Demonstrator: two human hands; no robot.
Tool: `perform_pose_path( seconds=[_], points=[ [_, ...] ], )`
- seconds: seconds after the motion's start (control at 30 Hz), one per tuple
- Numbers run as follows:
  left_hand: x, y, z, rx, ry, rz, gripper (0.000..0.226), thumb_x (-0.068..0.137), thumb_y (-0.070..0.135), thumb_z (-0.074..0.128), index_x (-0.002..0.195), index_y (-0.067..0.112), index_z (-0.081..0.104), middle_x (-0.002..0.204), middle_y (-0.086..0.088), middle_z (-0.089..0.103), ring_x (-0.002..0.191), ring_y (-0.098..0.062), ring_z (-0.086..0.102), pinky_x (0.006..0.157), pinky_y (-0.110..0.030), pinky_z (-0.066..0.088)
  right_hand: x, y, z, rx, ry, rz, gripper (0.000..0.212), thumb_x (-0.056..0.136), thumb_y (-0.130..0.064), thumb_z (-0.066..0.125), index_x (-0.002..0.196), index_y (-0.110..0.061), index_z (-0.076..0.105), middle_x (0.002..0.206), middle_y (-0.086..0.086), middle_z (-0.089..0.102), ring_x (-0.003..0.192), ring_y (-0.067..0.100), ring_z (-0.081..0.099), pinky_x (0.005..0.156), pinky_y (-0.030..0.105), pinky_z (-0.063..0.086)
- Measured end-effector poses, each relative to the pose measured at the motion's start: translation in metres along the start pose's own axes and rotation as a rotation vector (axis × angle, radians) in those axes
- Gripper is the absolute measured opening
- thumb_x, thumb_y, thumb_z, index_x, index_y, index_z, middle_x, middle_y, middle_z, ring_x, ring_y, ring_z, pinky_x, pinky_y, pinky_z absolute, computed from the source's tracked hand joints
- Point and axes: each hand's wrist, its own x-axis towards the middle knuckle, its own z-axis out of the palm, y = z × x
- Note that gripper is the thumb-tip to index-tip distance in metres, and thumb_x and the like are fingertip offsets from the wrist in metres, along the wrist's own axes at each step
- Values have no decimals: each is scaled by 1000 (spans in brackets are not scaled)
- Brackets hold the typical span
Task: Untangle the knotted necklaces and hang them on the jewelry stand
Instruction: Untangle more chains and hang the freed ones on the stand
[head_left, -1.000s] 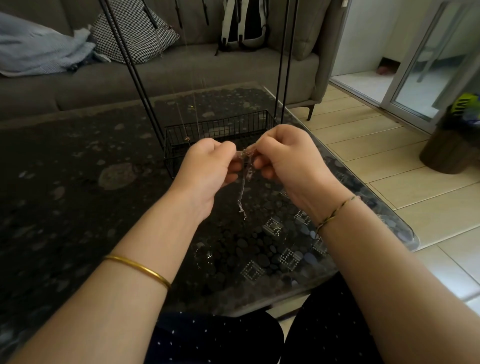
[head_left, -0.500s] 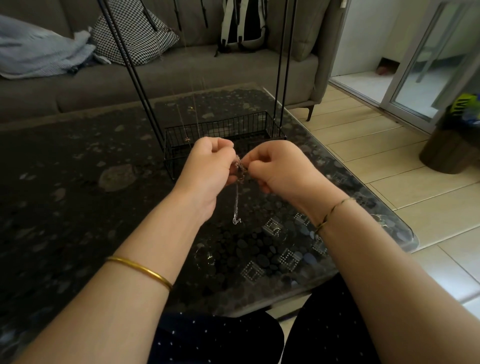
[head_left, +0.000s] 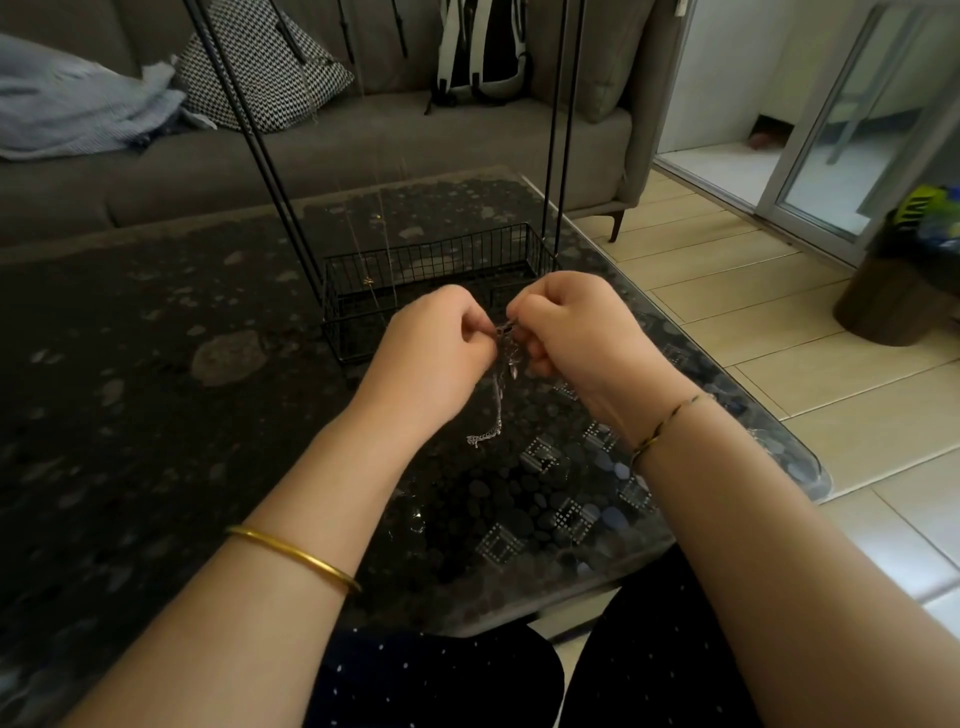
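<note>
Just above frame center, left hand (head_left: 434, 348) and right hand (head_left: 566, 325) both pinched the knotted necklaces (head_left: 501, 358), tail dangling straight down; jewelry stand (head_left: 431, 280) sat right behind, equally close.

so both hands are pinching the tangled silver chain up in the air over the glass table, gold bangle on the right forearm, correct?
Not quite. The head view shows the gold bangle on the left forearm; the right wrist wears a thin braided bracelet. The rest holds: left hand and right hand pinch the tangled silver chain in the air over the glass table.
</note>
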Motion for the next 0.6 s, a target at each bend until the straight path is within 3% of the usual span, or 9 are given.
perform_pose_path(
  seconds=[0.1,0.17,0.3,0.47,0.6],
  points=[
    [1,1,-1,-100,75,-63,11,93,15,51,91,17,62,82,8,56,75,-5,54,65,-13,45,0,2,-1,-221,-17,-106,14,87,-9,52,88,0,63,76,7,61,61,13,50,61,31,49],
    [3,0,-2,-327,63,-206,14,93,15,50,88,15,63,87,3,61,84,-13,60,77,-30,53,-2,2,0,-315,-53,-158,12,85,-9,56,89,-3,65,77,1,60,63,8,49,62,23,46],
    [3,0,-3,-709,27,-469,19,92,10,48,82,17,62,81,1,62,80,-14,59,66,-27,46,-2,0,4,-373,-87,-187,8,81,-9,61,88,-6,64,70,-6,52,61,5,45,59,21,42],
    [4,4,-10,-986,-27,-571,21,88,4,42,81,17,58,65,4,49,60,-9,44,56,-23,38,-2,-2,5,-278,-27,-139,12,86,-13,56,90,-2,61,73,2,57,66,16,54,67,35,52],
    [2,6,-13,-983,-139,-536,21,88,4,40,78,16,54,56,6,42,54,-9,37,55,-24,34,-2,-4,4,27,-24,27,19,90,-11,48,94,4,59,71,4,56,53,9,49,45,18,45]
  ],
)
